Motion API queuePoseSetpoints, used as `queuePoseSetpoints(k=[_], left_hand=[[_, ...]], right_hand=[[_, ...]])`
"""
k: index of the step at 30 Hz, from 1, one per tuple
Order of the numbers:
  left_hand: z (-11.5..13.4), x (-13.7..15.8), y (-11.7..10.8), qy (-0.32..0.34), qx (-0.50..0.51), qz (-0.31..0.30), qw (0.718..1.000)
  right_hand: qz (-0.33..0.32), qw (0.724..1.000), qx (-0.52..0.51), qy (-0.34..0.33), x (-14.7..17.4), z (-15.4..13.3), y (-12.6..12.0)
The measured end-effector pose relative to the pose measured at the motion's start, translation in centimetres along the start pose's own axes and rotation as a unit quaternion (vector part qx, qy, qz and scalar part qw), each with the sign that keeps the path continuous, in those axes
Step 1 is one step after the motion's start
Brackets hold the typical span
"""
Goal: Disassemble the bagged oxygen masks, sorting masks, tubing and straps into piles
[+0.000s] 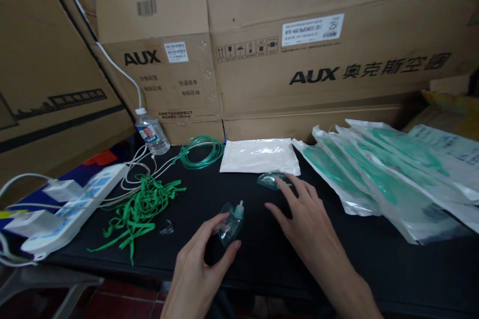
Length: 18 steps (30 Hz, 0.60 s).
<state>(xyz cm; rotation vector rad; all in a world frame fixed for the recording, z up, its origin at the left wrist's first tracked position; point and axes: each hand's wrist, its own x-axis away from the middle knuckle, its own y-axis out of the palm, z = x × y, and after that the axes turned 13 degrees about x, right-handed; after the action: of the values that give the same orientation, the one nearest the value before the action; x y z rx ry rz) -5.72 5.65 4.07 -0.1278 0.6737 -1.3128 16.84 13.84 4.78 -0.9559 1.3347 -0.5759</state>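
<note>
My left hand (204, 259) grips a clear, green-tinted oxygen mask (229, 231) between thumb and fingers, its pale green connector (239, 210) pointing up. My right hand (301, 214) has its thumb and fingers apart. Its fingertips reach over a second clear oxygen mask (266, 179) that lies on the black table (258, 269); whether they touch it I cannot tell. Just behind that mask lies a white sealed pouch (258, 155). On the left are a tangle of green elastic straps (149, 201) and a small clear piece (167, 227).
Several clear packets (359, 169) with green contents spread over the right side. A coil of green tubing (200, 153), a plastic bottle (152, 132) and a white power strip (82, 206) with plugs and cables stand left. Large cardboard boxes (254, 92) wall the back.
</note>
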Motion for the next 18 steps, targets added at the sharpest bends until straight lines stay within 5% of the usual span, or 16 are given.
queuePoseSetpoints(k=[8, 18], left_hand=[[0.3, 0.0, -0.1, -0.049, 0.025, -0.004, 0.998], [0.3, 0.0, 0.2, -0.095, 0.055, 0.022, 0.994]], right_hand=[[-0.032, 0.999, 0.005, 0.002, -1.8, 0.6, 1.5], [-0.03, 0.988, -0.133, -0.077, -0.6, 0.6, 0.7]])
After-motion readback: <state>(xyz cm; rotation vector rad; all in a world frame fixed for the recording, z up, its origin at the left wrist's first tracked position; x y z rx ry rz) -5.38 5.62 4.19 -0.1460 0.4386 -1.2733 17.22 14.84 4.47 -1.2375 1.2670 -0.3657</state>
